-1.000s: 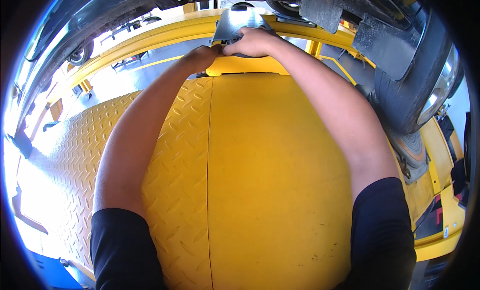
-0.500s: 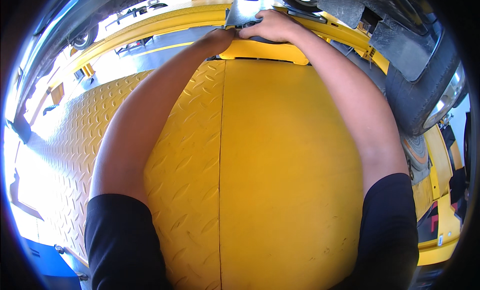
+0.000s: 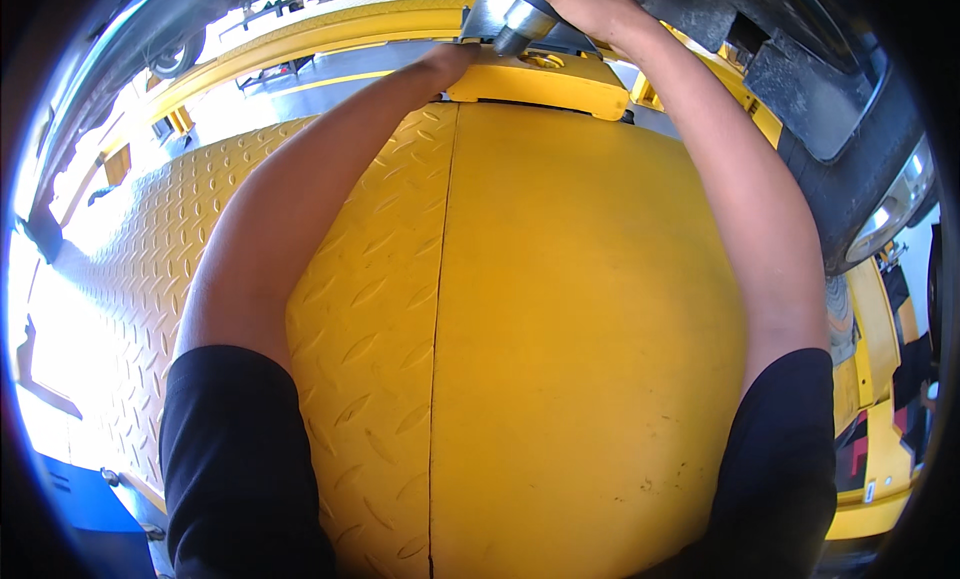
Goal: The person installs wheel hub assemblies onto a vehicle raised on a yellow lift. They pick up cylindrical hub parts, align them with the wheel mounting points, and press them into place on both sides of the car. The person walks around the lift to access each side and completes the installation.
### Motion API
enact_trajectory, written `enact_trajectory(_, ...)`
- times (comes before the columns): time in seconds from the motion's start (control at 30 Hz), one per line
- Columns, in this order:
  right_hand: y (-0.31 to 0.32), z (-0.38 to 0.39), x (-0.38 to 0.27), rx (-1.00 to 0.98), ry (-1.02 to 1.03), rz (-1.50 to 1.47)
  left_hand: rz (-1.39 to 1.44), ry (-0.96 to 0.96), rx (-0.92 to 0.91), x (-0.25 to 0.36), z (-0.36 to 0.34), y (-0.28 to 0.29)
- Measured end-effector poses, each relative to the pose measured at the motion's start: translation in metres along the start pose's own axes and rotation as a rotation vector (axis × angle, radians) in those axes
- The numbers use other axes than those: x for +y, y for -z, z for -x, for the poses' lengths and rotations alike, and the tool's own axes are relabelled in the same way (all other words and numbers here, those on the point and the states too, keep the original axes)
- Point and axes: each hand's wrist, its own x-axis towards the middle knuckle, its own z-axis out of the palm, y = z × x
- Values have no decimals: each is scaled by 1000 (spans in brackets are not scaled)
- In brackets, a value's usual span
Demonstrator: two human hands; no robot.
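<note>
At the top edge, my right hand (image 3: pixel 590 4) is closed round a dark-topped grey metal cylinder (image 3: pixel 525 26), held tilted above a yellow metal beam (image 3: pixel 545 86). The hand is partly cut off by the frame. In the beam's top, just right of the cylinder's lower end, shows a round yellow opening (image 3: pixel 543 61). My left hand (image 3: pixel 452 65) is at the beam's left end, seeming to touch it; its fingers are hidden. Behind the cylinder lies a grey metal plate (image 3: pixel 482 19).
Nearest me spreads a wide yellow deck (image 3: pixel 590 309), its left part raised tread plate (image 3: pixel 370 329). A tyre (image 3: pixel 835 199) and a dark mud flap (image 3: pixel 815 99) hang at right. Car underbody (image 3: pixel 100 49) is overhead left. A blue cabinet (image 3: pixel 90 499) stands lower left.
My right hand has moved up and rightward with the cylinder, away from my left hand. The beam's top and opening now show. My left hand has stayed at the beam's left end.
</note>
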Motion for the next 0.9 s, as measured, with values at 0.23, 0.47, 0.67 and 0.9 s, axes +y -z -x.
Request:
enact_trajectory(0.23,17,28,52,-301,-328,-842,-276,-101,-58,0,-5,11)
enact_trajectory(0.47,45,35,92,-370,-337,-937,-756,-200,-132,26,13,22)
enact_trajectory(0.67,39,44,96,-273,-300,-905,-807,-615,-280,60,24,-4)
enact_trajectory(0.9,63,138,49,-84,-424,-966,-898,-482,-271,71,4,-18)
